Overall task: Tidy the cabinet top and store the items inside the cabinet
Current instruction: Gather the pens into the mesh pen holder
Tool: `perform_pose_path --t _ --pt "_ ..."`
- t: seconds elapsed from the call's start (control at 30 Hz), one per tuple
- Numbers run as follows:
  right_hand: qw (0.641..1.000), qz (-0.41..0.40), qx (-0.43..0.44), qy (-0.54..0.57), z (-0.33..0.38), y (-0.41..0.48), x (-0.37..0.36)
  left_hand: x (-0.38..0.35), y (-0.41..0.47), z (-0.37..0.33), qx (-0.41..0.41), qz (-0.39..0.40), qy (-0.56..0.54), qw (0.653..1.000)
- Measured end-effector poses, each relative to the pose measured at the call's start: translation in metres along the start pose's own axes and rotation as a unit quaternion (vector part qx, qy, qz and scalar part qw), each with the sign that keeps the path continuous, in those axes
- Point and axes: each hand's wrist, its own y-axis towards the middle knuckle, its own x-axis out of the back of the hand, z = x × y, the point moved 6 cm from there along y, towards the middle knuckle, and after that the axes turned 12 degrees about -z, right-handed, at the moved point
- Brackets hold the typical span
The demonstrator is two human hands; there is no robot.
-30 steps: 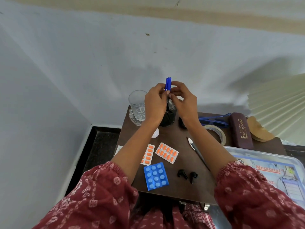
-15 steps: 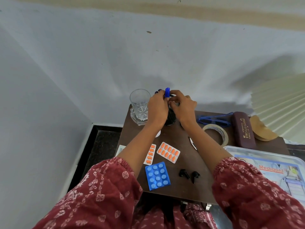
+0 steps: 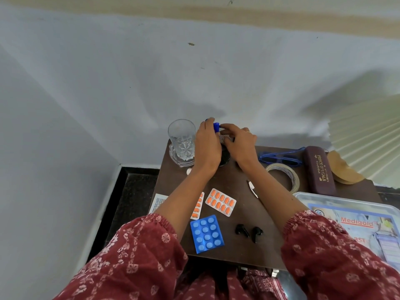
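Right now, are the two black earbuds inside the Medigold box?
No, both black earbuds lie on the cabinet top, left of the Medigold box.

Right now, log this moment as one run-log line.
left hand: grips blue pen | right hand: holds mesh holder | pending: tablet strips, earbuds on cabinet top

Looks like a home. Small brown cabinet top in a painted wall corner, centre frame, holding a drinking glass, pill strips, spectacle case, earbuds.
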Motion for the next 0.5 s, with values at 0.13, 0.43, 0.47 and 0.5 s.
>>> perform_pose_path --t 0.13,0.43,0.47,0.5 --pt "0.999 -0.029 -0.003 0.041 -0.004 -0.001 0.011 -0.002 -0.001 0.0 -0.014 -0.016 0.007 1.0" --pt "0.992 -0.056 -0.051 0.103 -0.035 -0.025 0.056 -0.001 -0.022 -0.01 -0.057 -0.069 0.009 0.996" --pt "0.992 -0.06 -0.051 0.098 -0.04 -0.03 0.061 0.001 -0.026 -0.013 -0.064 -0.082 0.005 0.995" --pt "0.993 -0.063 -0.054 0.089 -0.046 -0.035 0.065 0.001 -0.031 -0.016 -0.075 -0.094 0.006 0.993"
